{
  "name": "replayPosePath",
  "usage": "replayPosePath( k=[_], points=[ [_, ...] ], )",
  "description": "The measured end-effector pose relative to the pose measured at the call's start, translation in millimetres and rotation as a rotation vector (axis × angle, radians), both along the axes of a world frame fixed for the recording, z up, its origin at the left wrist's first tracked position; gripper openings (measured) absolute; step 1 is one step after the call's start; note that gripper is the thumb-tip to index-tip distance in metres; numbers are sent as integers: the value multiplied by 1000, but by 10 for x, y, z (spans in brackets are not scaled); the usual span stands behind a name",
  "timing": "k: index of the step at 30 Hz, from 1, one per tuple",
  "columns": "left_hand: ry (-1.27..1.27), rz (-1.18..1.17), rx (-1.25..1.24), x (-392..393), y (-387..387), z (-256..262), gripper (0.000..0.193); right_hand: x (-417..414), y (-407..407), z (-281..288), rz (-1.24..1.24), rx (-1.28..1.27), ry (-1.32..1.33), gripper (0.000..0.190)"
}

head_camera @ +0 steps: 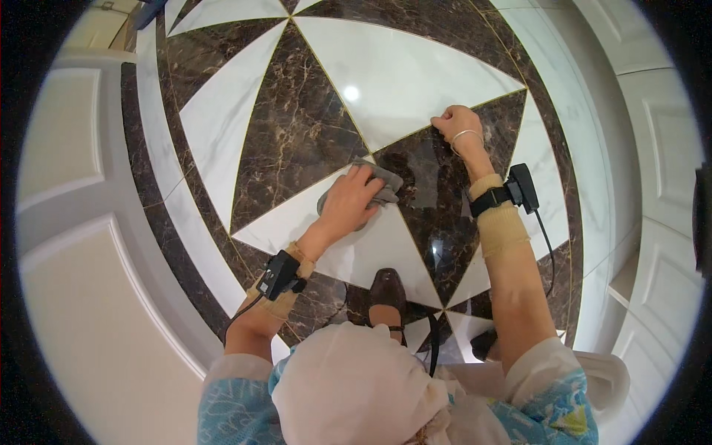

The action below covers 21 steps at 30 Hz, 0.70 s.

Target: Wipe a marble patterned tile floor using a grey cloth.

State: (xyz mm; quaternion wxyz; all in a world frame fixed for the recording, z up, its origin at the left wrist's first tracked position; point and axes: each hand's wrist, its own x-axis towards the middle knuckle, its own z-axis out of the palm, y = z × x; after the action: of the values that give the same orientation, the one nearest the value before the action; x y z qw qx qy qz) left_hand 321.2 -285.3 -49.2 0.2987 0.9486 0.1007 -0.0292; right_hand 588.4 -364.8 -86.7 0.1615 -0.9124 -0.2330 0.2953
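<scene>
My left hand (351, 199) lies over a crumpled grey cloth (389, 183) on the polished floor, its fingers spread across the cloth. The cloth sits where white and dark brown marble tiles meet, near a thin gold-coloured seam. To the right and farther forward is my right hand (457, 123), closed, with thumb and index finger together; whether it pinches something small cannot be told. A thin bangle circles that wrist. Both forearms wear beige bands with black strapped devices and cables.
White panelled doors or walls (72, 128) stand on the left, and white panelled cabinets (667, 144) on the right. A dark brown shoe (387, 286) is on the floor below the cloth. A black cable (433, 345) hangs beside it.
</scene>
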Motion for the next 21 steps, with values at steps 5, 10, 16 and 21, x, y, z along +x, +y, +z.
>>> replayPosePath(
  k=[5,10,16,21],
  points=[
    [9,45,33,-12,-34,35,46,-70,59,140,56,-100,8,30],
    [-41,132,-72,29,97,-47,46,25,-8,31,38,-42,-58,32],
    [-327,528,138,258,1093,-127,38,-23,-136,106,-4,172,129,25],
    [-227,734,337,687,1694,-441,37,11,-472,-32,-213,561,388,15]
  ],
)
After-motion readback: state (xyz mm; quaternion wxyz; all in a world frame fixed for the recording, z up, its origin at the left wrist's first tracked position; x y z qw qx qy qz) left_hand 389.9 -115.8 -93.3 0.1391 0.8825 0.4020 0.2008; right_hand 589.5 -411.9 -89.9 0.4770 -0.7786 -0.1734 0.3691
